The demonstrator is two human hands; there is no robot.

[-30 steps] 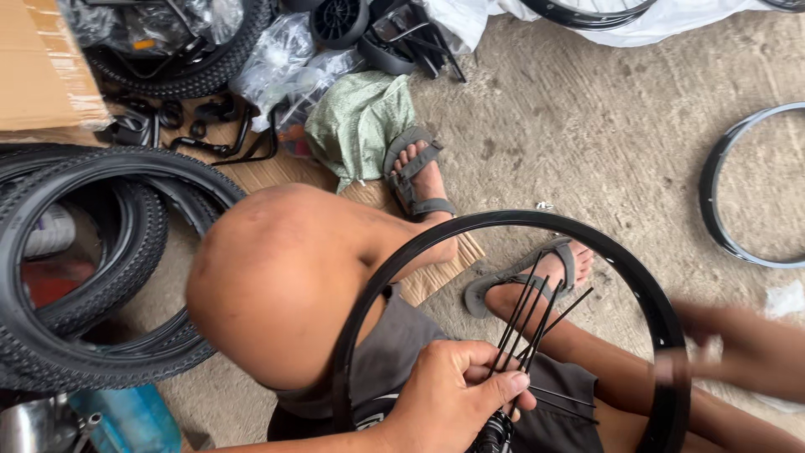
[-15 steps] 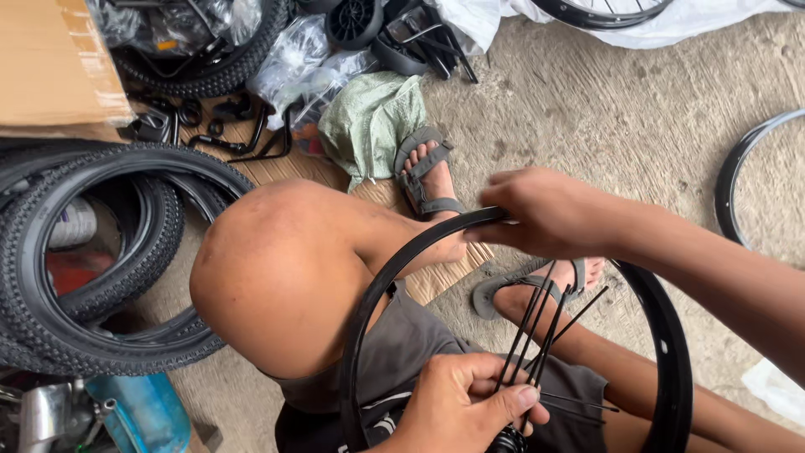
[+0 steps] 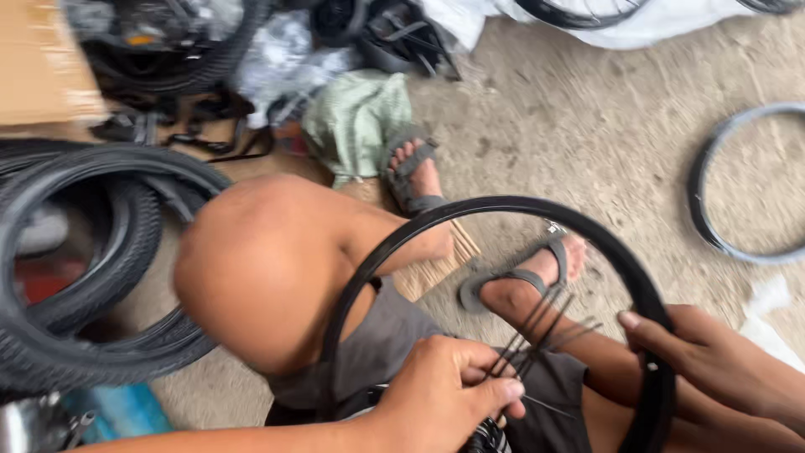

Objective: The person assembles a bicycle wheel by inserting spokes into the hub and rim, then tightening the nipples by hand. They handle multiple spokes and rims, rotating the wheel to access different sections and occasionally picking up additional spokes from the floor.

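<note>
Over the bent knee, the left hand (image 3: 444,394) is closed around a bundle of thin black metal spokes (image 3: 537,331), while the right hand (image 3: 713,356) pinches the smooth black round rim (image 3: 503,205), which stands upright above the lap. I judge the spokes are being sorted for lacing; next, one loose spoke must be guided carefully to the rim.

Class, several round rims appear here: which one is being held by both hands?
The black rim at centre; the left hand bunches its spokes, the right hand grips its edge.
</note>
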